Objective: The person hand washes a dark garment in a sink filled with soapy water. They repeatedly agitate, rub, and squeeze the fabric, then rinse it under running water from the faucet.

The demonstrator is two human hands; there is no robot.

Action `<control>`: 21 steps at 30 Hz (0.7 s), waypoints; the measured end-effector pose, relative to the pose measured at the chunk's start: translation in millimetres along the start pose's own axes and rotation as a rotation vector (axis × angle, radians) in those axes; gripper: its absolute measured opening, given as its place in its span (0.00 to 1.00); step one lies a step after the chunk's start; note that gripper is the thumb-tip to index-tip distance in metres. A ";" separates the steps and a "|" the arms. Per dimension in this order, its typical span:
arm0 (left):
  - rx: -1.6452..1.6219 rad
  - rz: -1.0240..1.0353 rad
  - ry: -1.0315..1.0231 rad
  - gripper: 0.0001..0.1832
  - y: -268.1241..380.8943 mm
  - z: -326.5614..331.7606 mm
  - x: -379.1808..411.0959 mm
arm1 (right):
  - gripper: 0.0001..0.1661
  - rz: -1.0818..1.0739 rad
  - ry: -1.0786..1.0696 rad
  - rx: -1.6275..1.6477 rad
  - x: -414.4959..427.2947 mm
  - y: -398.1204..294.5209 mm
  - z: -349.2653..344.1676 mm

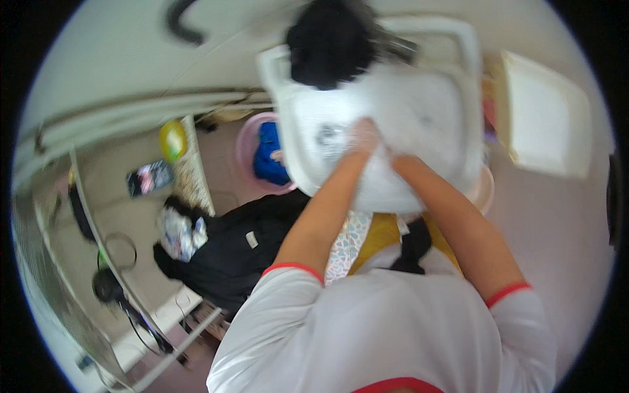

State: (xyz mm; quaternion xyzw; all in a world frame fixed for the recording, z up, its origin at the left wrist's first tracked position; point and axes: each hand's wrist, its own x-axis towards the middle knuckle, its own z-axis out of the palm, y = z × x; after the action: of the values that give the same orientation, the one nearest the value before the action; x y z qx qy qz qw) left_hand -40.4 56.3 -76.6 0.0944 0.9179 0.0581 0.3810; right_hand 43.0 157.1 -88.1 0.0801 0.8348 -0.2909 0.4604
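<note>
Both of my hands are down in the white suds (422,103) of a white plastic washbasin (467,49). My left hand (364,135) shows partly through the foam near the middle, its fingers blurred and covered. The suds hide my right hand past the wrist (404,161), just to the right of the left one. Whether either hand grips something under the foam cannot be seen. Dark patches (327,133) show through the suds left of my left hand. A black fuzzy bundle (329,44) hangs over the basin's far side, beside a metal tap (400,46).
Left of the basin stands a pink tub (245,152) with blue cloth (268,157) inside. Black clothing (231,240) lies nearer me. Farther left are a phone (150,178), a yellow-green object (173,140) and a hair dryer (108,285). A white tray-like container (548,118) is at right.
</note>
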 end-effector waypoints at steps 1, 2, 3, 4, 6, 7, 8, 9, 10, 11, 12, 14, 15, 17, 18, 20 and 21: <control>-0.133 0.013 0.093 0.20 -15.3 18.6 11.4 | 0.22 -0.016 0.001 -0.029 3.5 -1.7 2.9; -0.161 -0.017 0.088 0.20 -13.9 13.8 21.3 | 0.22 -0.006 0.003 -0.049 5.6 0.3 1.6; -0.217 -0.064 0.066 0.21 -13.6 8.3 28.1 | 0.22 0.003 -0.002 -0.079 4.8 2.7 0.9; -0.300 -0.116 0.064 0.22 -18.7 9.2 32.0 | 0.22 0.006 -0.010 -0.110 3.9 2.1 1.4; -0.551 -0.208 0.060 0.23 -31.9 1.2 36.2 | 0.22 0.021 -0.022 -0.165 3.1 4.4 1.0; -0.731 -0.272 0.046 0.24 -31.7 -14.1 28.4 | 0.22 0.023 -0.026 -0.185 0.1 6.1 0.3; -0.953 -0.357 0.029 0.25 -32.6 -36.0 12.9 | 0.22 0.020 -0.030 -0.202 0.7 3.6 -1.7; -1.159 -0.413 0.019 0.26 -26.9 -60.6 -9.0 | 0.22 0.021 -0.027 -0.201 -0.3 3.3 -3.1; -1.299 -0.473 0.013 0.27 -20.7 -81.7 -34.0 | 0.22 0.018 -0.030 -0.217 1.4 2.4 -3.9; -1.203 -0.279 0.172 0.29 -34.1 -61.5 -37.5 | 0.22 0.012 -0.032 -0.226 1.3 -0.1 -2.6; -1.086 -0.106 0.342 0.31 -47.1 -42.4 -41.8 | 0.22 0.006 -0.036 -0.240 1.0 -1.9 -3.2; -0.732 0.251 0.562 0.32 -41.8 -15.0 -65.1 | 0.22 0.022 -0.032 -0.241 2.2 1.7 -5.4; -0.504 0.404 0.632 0.31 -32.4 -7.5 -84.9 | 0.22 0.026 -0.033 -0.245 0.9 3.0 -5.9; -0.182 0.403 0.713 0.28 -14.6 -1.8 -103.7 | 0.23 0.031 -0.036 -0.247 -1.7 4.9 -6.3; -0.024 0.403 0.751 0.27 -7.4 -2.1 -103.9 | 0.23 0.037 -0.033 -0.247 -1.8 7.6 -7.6; -0.107 0.188 0.524 0.26 3.0 -13.7 -89.6 | 0.23 0.033 -0.034 -0.247 -3.9 10.0 -6.8; -0.155 0.090 0.402 0.25 8.0 -16.3 -72.4 | 0.23 0.038 -0.033 -0.244 -2.5 14.3 -7.7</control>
State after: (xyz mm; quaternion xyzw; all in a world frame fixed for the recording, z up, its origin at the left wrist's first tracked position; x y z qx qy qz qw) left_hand -0.8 47.8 -13.8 0.0922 0.9631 0.1628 0.1934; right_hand 44.7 173.5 -88.7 0.0343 0.8546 -0.1797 0.4860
